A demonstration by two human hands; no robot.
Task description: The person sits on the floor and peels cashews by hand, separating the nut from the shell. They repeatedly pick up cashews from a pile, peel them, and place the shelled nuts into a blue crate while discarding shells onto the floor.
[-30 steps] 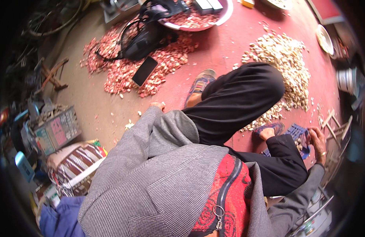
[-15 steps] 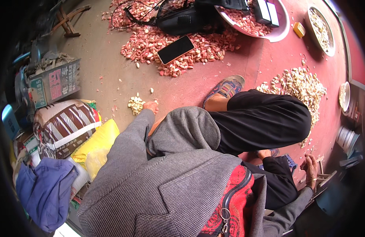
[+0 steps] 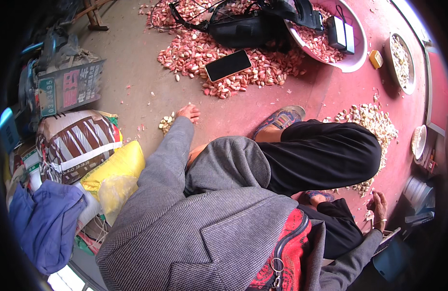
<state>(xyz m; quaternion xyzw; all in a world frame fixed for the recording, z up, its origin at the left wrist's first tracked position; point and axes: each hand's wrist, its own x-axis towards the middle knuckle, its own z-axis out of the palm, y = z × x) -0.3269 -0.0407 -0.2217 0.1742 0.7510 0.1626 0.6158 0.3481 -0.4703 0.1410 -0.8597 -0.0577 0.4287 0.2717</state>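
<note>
My left hand (image 3: 189,112) reaches down to the floor on the left, its fingers stretched out and apart, pointing right. Nothing shows in it. Just left of the wrist lies a small heap of pale cloves (image 3: 166,123), partly hidden by my grey sleeve (image 3: 173,145). Farther off spreads a large heap of pinkish, garlic-like cloves (image 3: 185,56) with a black phone (image 3: 228,66) on top. My right hand (image 3: 380,207) is at the lower right, beside my knee, its fingers loosely bent with the thumb apart. I see nothing held there.
A pink basin (image 3: 355,60) of cloves holds up a black bag (image 3: 248,31) and a small box (image 3: 340,35). A bowl (image 3: 412,82) stands far right. Pale cloves (image 3: 374,121) lie beyond my black trouser leg (image 3: 326,153). Sacks (image 3: 78,140) and blue cloth (image 3: 52,223) crowd the left.
My left hand has moved off the small pale heap, forward and to the right, and its fingers have spread. The view has shifted slightly. My right hand stays about where it was.
</note>
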